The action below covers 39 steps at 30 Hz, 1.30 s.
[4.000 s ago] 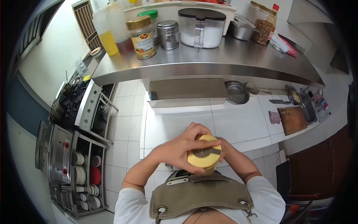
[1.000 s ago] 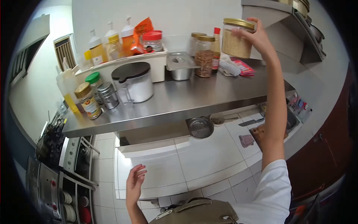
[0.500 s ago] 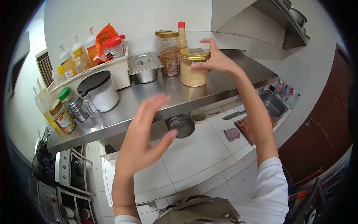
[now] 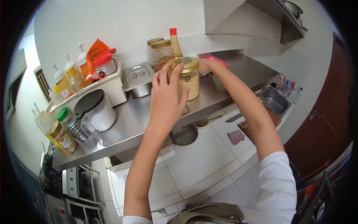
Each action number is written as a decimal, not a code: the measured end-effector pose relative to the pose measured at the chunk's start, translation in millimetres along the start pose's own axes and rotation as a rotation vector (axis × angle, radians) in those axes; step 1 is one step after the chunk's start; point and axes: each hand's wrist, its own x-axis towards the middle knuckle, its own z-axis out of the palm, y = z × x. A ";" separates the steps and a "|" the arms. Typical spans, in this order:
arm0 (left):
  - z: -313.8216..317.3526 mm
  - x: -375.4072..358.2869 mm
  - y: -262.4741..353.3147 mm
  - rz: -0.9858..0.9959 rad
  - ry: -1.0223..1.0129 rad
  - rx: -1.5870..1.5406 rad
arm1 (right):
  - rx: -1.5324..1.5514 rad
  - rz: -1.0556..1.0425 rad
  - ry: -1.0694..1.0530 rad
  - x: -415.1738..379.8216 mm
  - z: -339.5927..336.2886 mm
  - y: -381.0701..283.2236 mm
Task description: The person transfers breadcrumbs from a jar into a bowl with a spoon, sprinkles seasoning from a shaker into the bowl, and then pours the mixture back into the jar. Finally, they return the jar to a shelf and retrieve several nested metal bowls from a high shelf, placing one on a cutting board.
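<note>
A clear jar (image 4: 192, 84) with a gold lid, filled with pale yellow grains, stands upright near the shelf's front edge. My left hand (image 4: 166, 93) wraps its left side, with fingers up at the lid and the thumb across the front. Behind the jar reaches my right hand (image 4: 204, 66); its fingers are hidden there, so I cannot see whether they hold anything. Beside that hand lies a pink and blue packet (image 4: 219, 60), partly covered by the wrist. A jar of brown flakes (image 4: 161, 56) and a red-capped bottle (image 4: 175, 44) stand behind my left hand.
On the steel shelf (image 4: 125, 128) are a lidded metal container (image 4: 139, 78), a black-lidded canister (image 4: 97, 112), spice jars (image 4: 63, 138) and a white bin (image 4: 118, 84) of bottles. Below are a dark pan (image 4: 184, 135), a cloth (image 4: 235, 137), a knife (image 4: 234, 117) and a sink (image 4: 275, 100).
My left hand has moved up and right onto the grain jar. My right hand has left its lid and gone behind it. The pink and blue packet has come into sight.
</note>
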 end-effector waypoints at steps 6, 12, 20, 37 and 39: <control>-1.1 -1.7 3.3 0.011 -0.002 0.060 | -0.002 0.005 0.195 -43.9 -6.7 19.0; 2.8 4.3 1.1 0.024 0.064 0.042 | -0.057 0.082 0.134 -48.0 -46.9 20.0; 27.9 28.9 17.6 0.064 0.098 0.215 | 0.614 -0.450 0.059 -7.0 -75.8 -51.3; 102.2 149.6 -4.2 -0.068 -0.526 1.441 | 0.607 -0.314 0.526 -84.3 -114.4 16.7; 96.1 151.8 6.3 -0.172 -0.547 1.381 | 0.672 -0.378 0.412 -75.5 -102.5 6.8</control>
